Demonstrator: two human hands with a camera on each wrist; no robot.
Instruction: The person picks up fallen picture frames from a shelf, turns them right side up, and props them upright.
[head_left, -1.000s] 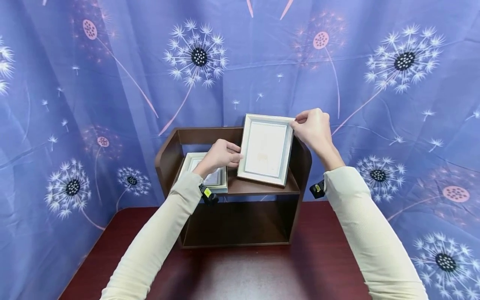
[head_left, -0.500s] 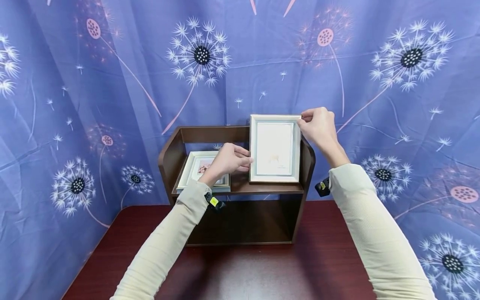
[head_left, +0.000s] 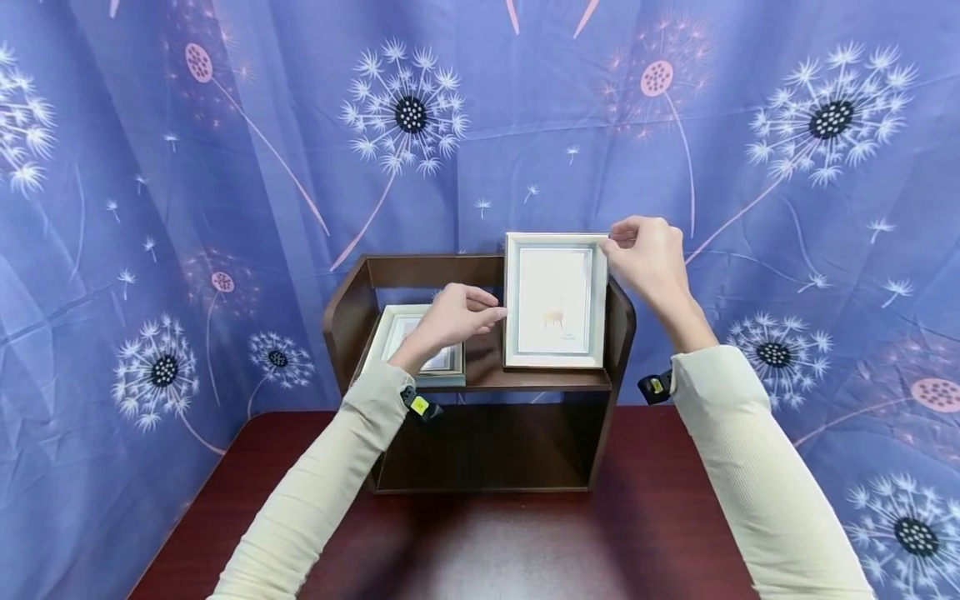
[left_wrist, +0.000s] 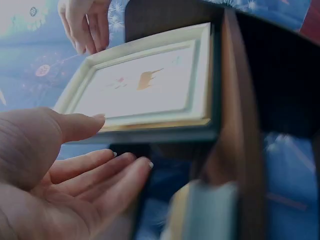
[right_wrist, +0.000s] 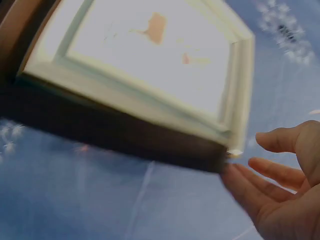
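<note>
1. Frame [head_left: 555, 302] of rectangular cream moulding, with a pale print and a small brown figure, is standing more or less upright on the dark brown, wood-look shelf [head_left: 438, 272], near the right front corner of its upper board; whether it is leaning back, I cannot tell.
2. Person's left hand [head_left: 459, 312] is reaching to the frame's left side, the thumb meeting or almost meeting the moulding, the other fingers lying loosely straight and gripping nothing.
3. Person's right hand [head_left: 651, 254] is hovering at the upper right corner, its thumb standing apart and a fingertip seemingly touching there; these fingers are not clasping.
4. Second cream rectangular frame [head_left: 399, 323] is resting near the shelf's left edge, partly hidden behind the left hand.
5. The upright frame is looking light but stiff; its deep moulding is probably offering a secure hold, while smooth paint may be making it slightly slippery.
6. Its shiny front is suggesting glass or clear plastic, so likely fragile and prone to smudges: opposite side rails are looking like the best holds, thumbs kept off the panel.
</note>
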